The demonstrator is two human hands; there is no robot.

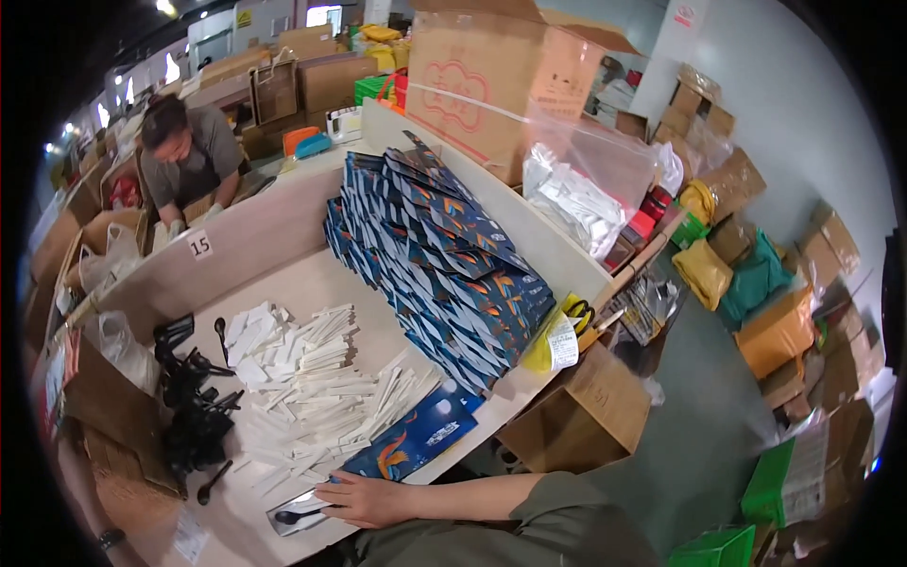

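My right hand (367, 499) lies flat at the table's near edge, fingers stretched to the left. Under or beside its fingers is a pale flat piece (283, 525) with a black spoon (300, 516) on it. A blue printed packet (416, 440) touches the hand's far side. At the lower left rim, my left hand (80, 477) is dim and blurred beside a cardboard box (113, 402); its fingers do not show clearly. Beyond the right hand spread many white paper-wrapped strips (321, 378). Black spoons (200, 416) lie heaped at the left.
A large leaning stack of blue packets (435, 255) fills the table's right side. Low partitions (302, 222) edge the table. A person (184, 156) works beyond the left one. Right of the table stand an open carton (590, 406), a yellow bag (557, 345) and green crates (784, 477).
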